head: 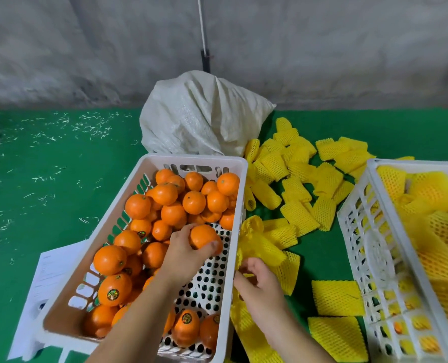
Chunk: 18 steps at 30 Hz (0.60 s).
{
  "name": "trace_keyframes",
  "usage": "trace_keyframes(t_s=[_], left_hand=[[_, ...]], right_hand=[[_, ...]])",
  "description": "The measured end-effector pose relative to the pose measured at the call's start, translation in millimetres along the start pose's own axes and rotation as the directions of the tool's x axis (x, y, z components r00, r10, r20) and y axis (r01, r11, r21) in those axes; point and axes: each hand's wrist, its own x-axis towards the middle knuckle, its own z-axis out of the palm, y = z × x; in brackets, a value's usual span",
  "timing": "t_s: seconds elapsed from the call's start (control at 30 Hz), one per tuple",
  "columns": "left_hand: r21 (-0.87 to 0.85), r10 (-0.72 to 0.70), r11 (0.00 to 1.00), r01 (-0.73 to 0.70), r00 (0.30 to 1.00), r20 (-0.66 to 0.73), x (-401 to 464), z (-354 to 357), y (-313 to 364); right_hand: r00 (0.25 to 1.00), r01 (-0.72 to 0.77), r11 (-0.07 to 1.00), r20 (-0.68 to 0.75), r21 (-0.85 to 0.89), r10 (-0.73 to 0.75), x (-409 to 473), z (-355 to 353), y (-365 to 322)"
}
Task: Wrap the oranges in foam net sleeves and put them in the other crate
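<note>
the left hand (183,247) is inside the white crate (237,205), fingers curled round one bare orange (202,235) and holding it just above the perforated floor on the crate's right side. the right hand (259,281) sits just outside that crate's right wall, fingers bent into a yellow foam net sleeve (259,247), pinching it at the mouth by the look of it. so this orange is picked but not yet sleeved.

plenty left: the white crate holds a big heap of unwrapped oranges (175,205), piled deepest against its far and left walls, with a bare patch of floor on the near right. well to the right of it stands the second crate (359,231), already carrying a good load of yellow-netted fruit (432,221). between the two crates lies a scatter of loose sleeves (301,179). my read: well underway, roughly midway at best, many oranges to go.
</note>
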Motion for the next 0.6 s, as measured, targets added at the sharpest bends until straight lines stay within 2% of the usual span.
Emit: trace_keyframes(t_s=[0.07, 0.13, 0.23, 0.3, 0.37, 0.43, 0.47, 0.6], left_hand=[[-0.258, 0.011, 0.966, -0.021, 0.999, -0.040, -32.6, 5.8, 21.6], [-0.382, 0.004, 0.924, -0.034, 0.997, -0.080, -63.6, 12.6, 39.2], [-0.490, -0.078, 0.872, 0.007, 0.989, -0.124, -102.1, 16.5, 56.5], [-0.519, -0.091, 0.853, 0.057, 0.995, -0.041, -123.5, 13.8, 63.0], [-0.511, -0.011, 0.854, 0.094, 0.987, 0.162, -140.6, 8.4, 71.5], [-0.497, 0.113, 0.863, 0.093, 0.923, 0.369, -156.1, 4.7, 85.0], [-0.491, 0.163, 0.868, 0.073, 0.893, 0.420, -162.9, 4.2, 92.3], [-0.509, 0.231, 0.860, 0.021, 0.874, 0.427, -187.0, 0.6, 123.0]], right_hand=[[0.999, 0.004, 1.000, 0.038, 0.014, -0.004, 0.1, -1.1, -5.5], [0.999, 0.046, 0.998, 0.008, -0.037, -0.046, -2.2, -7.2, -12.5], [0.974, 0.070, 0.997, -0.215, -0.020, -0.073, -10.0, -18.2, -16.8], [0.933, 0.107, 0.994, -0.346, 0.011, -0.097, -28.5, -23.1, -25.3], [0.905, 0.198, 0.980, -0.384, 0.000, -0.183, -54.6, -26.9, -32.9], [0.892, 0.267, 0.963, -0.366, -0.044, -0.264, -80.8, -31.1, -41.0], [0.881, 0.303, 0.952, -0.365, -0.051, -0.300, -91.4, -34.7, -45.2], [0.823, 0.449, 0.894, -0.382, -0.017, -0.420, -127.3, -54.4, -73.3]])
